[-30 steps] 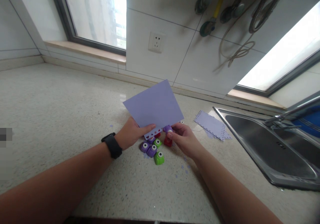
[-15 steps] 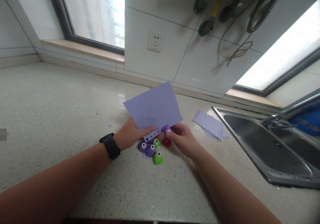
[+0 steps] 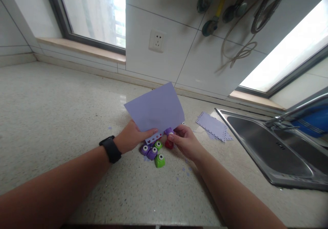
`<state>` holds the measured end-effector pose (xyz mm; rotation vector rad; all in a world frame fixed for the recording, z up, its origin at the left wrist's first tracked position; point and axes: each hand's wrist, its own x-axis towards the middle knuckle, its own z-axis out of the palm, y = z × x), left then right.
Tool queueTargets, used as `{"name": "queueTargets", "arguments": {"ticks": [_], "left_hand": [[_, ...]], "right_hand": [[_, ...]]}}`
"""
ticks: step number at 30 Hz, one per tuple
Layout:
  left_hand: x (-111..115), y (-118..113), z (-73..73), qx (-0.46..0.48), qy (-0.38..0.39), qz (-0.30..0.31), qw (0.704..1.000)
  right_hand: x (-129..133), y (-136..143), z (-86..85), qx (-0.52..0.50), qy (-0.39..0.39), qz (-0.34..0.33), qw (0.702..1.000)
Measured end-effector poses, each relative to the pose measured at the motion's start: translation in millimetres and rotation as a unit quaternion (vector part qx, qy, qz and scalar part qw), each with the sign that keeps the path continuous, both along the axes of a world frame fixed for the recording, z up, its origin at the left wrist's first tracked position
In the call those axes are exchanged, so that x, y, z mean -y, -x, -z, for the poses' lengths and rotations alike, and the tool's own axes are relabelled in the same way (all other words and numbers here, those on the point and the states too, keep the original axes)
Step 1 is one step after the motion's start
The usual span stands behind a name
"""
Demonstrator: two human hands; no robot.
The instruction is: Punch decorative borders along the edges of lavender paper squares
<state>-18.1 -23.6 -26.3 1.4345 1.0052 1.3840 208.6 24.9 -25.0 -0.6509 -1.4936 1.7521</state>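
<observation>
Speckled worktop [image 3: 64,99]; back from its front edge our left hand [image 3: 130,137] pinches a lilac sheet [image 3: 156,108], our right hand [image 3: 187,143] a purple punch [image 3: 168,131]; holes [image 3: 153,139] begun, most apparently left.

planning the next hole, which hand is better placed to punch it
Likely the right hand: it holds a purple craft punch at the edge of the lavender paper, which the left hand holds.

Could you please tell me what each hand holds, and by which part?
The left hand pinches the lilac paper sheet near its lower-left corner; the right hand holds a purple craft punch around its white button.
</observation>
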Motion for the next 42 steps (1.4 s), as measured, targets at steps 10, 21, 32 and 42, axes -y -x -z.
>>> {"name": "queueTargets", "arguments": {"ticks": [10, 21, 32, 42], "left_hand": [[0.2, -0.1, -2.6, -0.01, -0.009, 0.008, 1.0], [0.6, -0.2, 2.2, -0.004, -0.006, 0.013, 1.0], [2.5, -0.9, -1.4, -0.009, -0.006, 0.005, 1.0], [1.7, 0.4, -3.0, -0.03, -0.017, -0.008, 0.999]], "right_hand": [[-1.0, 1.9, -0.1, -0.001, -0.012, 0.002, 1.0], [3.6, 6.4, -5.1, -0.024, -0.002, 0.016, 1.0], [3.4, 9.3, -3.7, -0.018, -0.012, 0.033, 0.999], [0.5, 9.0, -3.5, 0.008, -0.024, 0.027, 0.999]]}}
